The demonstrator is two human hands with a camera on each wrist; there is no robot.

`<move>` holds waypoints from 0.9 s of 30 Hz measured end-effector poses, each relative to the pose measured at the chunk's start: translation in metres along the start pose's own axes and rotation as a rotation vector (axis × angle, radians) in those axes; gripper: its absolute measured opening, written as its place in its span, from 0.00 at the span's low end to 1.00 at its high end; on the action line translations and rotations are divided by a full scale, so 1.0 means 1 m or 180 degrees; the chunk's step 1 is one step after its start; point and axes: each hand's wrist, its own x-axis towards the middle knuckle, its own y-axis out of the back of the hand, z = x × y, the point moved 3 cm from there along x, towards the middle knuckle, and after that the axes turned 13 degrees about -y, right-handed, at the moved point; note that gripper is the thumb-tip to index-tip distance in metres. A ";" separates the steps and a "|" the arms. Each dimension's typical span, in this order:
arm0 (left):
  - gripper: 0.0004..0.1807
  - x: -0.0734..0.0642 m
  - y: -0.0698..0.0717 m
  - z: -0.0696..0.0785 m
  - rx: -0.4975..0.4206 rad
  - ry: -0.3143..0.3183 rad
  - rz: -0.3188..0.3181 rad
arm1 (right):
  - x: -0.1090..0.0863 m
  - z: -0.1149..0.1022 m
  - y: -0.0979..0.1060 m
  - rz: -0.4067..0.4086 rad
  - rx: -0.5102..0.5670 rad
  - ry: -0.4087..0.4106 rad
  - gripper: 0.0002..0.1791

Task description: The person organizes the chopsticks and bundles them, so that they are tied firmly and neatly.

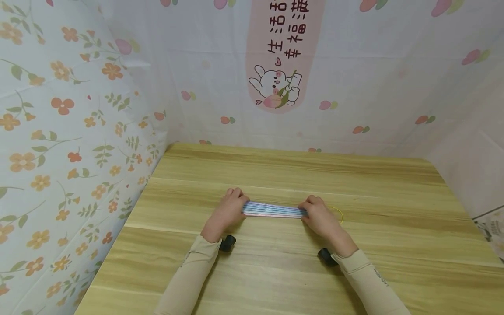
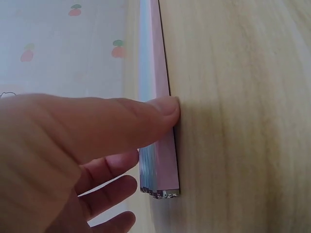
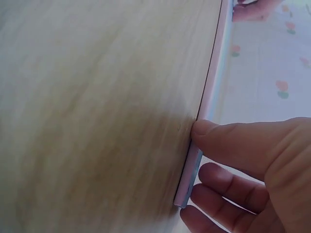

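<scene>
A narrow pleated pastel strip [image 1: 274, 210], pink along its edges and blue in the middle, lies crosswise between my two hands, close over the table. My left hand [image 1: 230, 209] pinches its left end, the thumb [image 2: 163, 109] pressing the pink front face and the other fingers behind. At that end the stacked folds [image 2: 158, 193] show shiny edges. At the other end my right hand [image 1: 320, 216] pinches the strip the same way, its thumb [image 3: 204, 128] on the pink face. A thin yellow loop [image 1: 341, 215] sticks out just beyond the right hand.
The wood-grain table [image 1: 267, 271] spreads under both arms. A black wrist camera sits at each wrist, the left one [image 1: 227, 243] and the right one [image 1: 327, 257]. Printed curtains stand behind [image 1: 189, 74] and along the left side [image 1: 71, 144].
</scene>
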 end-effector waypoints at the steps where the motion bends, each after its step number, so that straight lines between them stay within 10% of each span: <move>1: 0.22 0.000 0.000 0.000 -0.0004 0.0002 0.0000 | 0.000 0.000 0.000 -0.0001 0.0004 -0.0011 0.15; 27: 0.20 0.003 -0.001 -0.001 -0.0095 0.0048 -0.0155 | 0.005 -0.004 0.006 -0.0352 0.0013 -0.0097 0.10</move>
